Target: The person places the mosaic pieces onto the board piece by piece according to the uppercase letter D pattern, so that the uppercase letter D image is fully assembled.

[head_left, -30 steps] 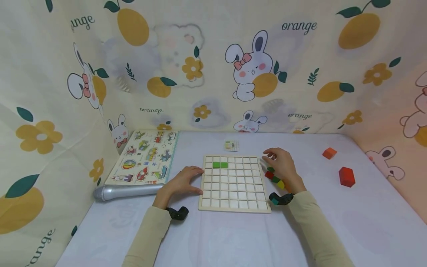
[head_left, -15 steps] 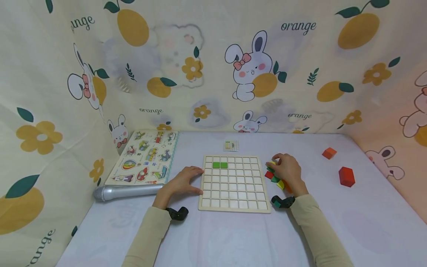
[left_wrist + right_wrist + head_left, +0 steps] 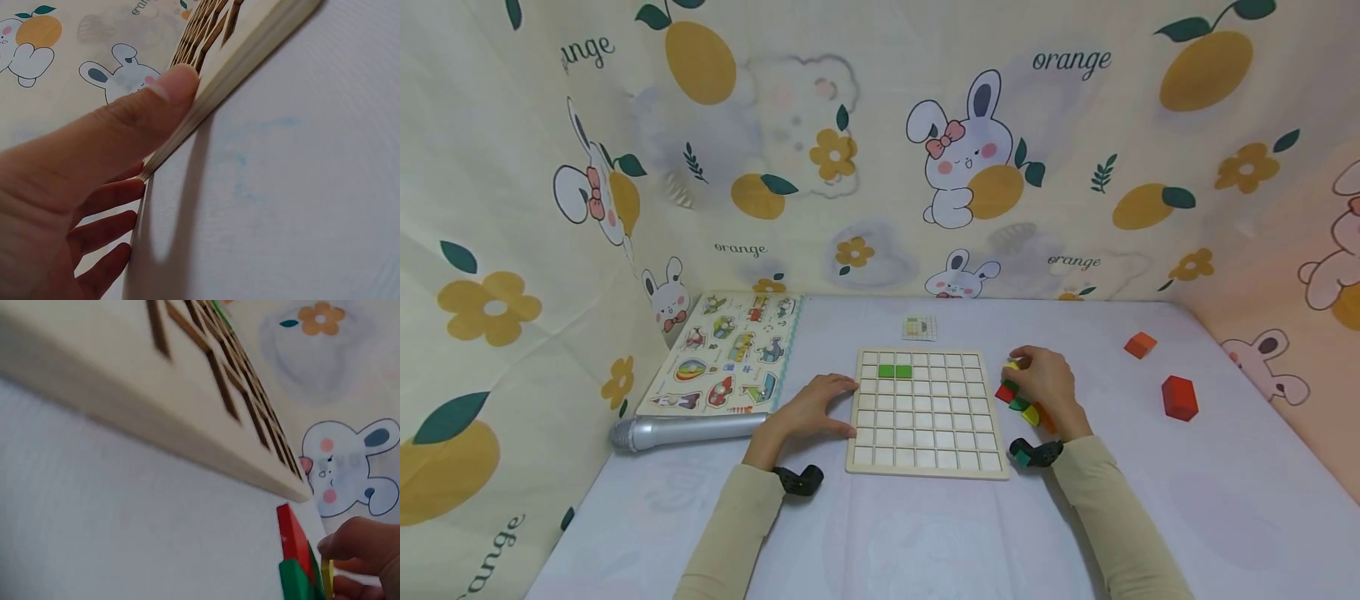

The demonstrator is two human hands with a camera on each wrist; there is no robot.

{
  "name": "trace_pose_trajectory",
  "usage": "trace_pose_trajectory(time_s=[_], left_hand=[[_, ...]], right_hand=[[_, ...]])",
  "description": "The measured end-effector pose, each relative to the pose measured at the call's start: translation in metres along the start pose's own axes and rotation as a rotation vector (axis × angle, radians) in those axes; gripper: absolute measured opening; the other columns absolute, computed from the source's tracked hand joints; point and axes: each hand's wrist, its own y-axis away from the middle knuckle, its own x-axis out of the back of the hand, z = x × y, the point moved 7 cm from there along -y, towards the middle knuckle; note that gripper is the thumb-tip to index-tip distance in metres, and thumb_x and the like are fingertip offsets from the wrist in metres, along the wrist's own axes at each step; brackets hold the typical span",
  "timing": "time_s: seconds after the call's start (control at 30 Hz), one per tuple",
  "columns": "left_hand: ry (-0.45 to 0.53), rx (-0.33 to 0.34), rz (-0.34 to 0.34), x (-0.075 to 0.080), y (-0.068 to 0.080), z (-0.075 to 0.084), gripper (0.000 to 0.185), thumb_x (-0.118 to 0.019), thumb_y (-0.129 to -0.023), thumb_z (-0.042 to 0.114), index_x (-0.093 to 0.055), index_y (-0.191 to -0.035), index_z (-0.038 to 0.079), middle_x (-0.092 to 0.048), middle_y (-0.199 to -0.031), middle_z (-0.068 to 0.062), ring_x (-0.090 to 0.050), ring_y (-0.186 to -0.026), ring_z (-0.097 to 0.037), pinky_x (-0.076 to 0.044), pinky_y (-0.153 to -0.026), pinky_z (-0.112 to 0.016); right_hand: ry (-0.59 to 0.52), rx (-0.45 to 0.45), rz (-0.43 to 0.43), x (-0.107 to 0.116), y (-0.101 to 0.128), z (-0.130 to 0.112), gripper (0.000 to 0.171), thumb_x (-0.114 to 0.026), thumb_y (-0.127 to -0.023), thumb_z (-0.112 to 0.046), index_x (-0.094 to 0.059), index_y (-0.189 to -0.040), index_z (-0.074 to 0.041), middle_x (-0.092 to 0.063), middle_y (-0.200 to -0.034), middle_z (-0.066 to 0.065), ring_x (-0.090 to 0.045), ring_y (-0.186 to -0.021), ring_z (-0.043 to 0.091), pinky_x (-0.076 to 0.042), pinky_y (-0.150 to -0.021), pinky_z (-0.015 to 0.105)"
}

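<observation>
Right hand (image 3: 1047,383) apparently pinching yellow block (image 3: 1012,366); left hand (image 3: 811,408) steadying grid board (image 3: 925,462).

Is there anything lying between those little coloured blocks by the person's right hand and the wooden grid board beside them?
Nothing visible. The coloured blocks lie right beside the grid board's right edge, with only bare tablecloth between. The right hand rests on them, pinching a yellow block. The board's cells are free except for two green tiles far across.

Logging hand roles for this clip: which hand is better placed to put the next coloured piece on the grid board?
Right. The right hand already rests on the coloured pieces beside the grid board, seemingly pinching a yellow one. The left hand lies against the board's left edge, steadying it.
</observation>
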Motion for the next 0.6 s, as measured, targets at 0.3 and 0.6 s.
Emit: trace_pose_trajectory(time_s=[0.3,0.6], left_hand=[[-0.002,-0.004,-0.003,0.001,0.001,0.001,0.077,-0.079,-0.071,0.039,-0.049,-0.134,0.006,-0.043,-0.140,-0.013,-0.033,-0.132,-0.032,-0.025,-0.113,-0.045],[0.001,-0.003,-0.003,0.000,0.000,0.000,0.078,-0.079,-0.071,0.039,-0.048,-0.134,0.006,-0.042,-0.141,-0.013,-0.033,-0.132,-0.032,-0.025,-0.113,-0.046]], right_hand=[[-0.197,0.317,0.010,-0.002,0.000,-0.050,0.027,-0.066,-0.085,-0.014,-0.068,-0.108,-0.001,-0.065,-0.103,0.015,-0.059,-0.092,0.029,-0.051,-0.078,0.044],[-0.275,0.495,-0.094,-0.033,0.004,-0.103,0.022,-0.066,-0.085,-0.009,-0.068,-0.106,-0.004,-0.062,-0.103,0.011,-0.060,-0.095,0.026,-0.055,-0.077,0.040]])
